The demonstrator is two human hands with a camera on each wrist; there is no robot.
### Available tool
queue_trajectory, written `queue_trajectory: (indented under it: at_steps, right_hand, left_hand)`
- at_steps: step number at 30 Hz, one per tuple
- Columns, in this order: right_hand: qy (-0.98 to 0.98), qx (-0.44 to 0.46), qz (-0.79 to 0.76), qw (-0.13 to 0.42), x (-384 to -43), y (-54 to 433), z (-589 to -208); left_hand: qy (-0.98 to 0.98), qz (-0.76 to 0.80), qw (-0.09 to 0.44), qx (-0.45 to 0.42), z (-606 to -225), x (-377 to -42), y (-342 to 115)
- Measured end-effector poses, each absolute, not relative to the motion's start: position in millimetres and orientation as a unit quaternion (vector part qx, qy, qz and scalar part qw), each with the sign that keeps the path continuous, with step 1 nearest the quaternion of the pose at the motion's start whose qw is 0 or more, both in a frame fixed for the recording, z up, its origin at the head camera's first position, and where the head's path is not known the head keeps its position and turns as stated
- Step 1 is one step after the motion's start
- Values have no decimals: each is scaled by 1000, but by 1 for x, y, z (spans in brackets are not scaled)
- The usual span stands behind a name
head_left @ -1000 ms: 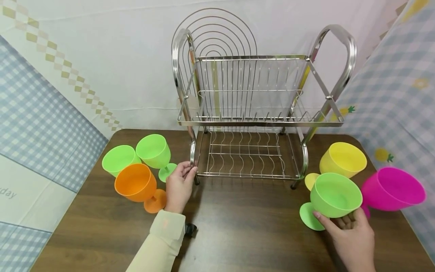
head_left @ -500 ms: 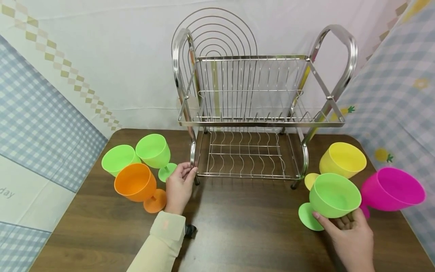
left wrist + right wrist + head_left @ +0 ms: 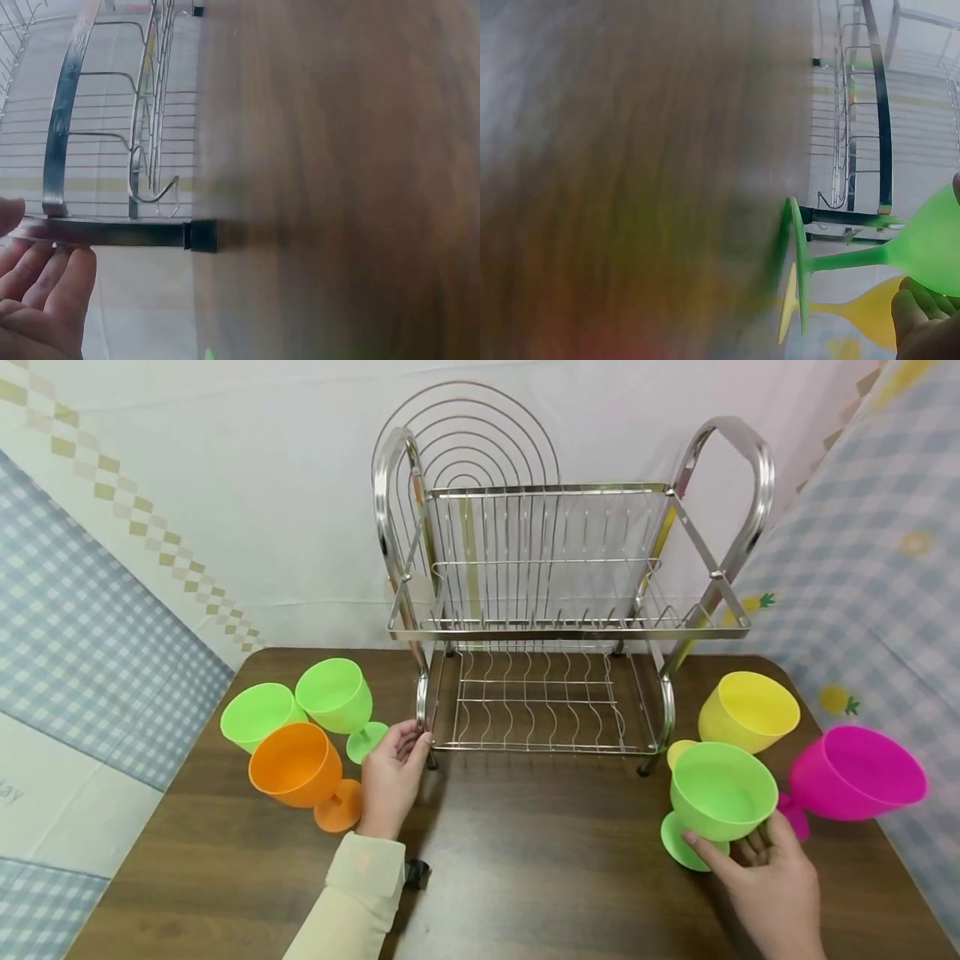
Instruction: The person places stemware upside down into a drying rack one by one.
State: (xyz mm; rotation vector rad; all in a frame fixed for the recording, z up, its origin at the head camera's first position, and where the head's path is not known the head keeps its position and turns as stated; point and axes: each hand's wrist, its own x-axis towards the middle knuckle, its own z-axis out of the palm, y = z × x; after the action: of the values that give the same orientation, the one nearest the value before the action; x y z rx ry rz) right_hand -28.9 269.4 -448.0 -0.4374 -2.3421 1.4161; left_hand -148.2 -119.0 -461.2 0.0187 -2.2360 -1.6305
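Observation:
A green plastic goblet stands near upright at the front right, its foot close to the tabletop. My right hand holds it by the bowl, thumb on the near side and fingers around the right side. In the right wrist view the goblet's stem and foot show clearly. On the left, my left hand grips the front left leg of a two-tier metal dish rack. The left wrist view shows thumb and fingers on either side of that leg, above its black foot.
A yellow goblet and a magenta goblet stand behind and right of the held one. Left of the rack are two green goblets and an orange goblet. The wooden table meets cloth-covered walls behind.
The green goblet in my right hand has shifted slightly left at the bowl and stands more upright. My left hand keeps its grip on the rack leg. The head view has shifted a little.

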Motion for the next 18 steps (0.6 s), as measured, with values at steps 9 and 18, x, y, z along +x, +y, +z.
queue_trajectory:
  at_steps: [9,18]
  right_hand:
    - [-868,-105,452,178,-26,266,-439]
    - [-887,-52,415,197,-26,256,-437]
  left_hand:
    - [-770,-602,208,-20,-447,-135,-125]
    - [-751,-624,212,-34,-427,-121,-127]
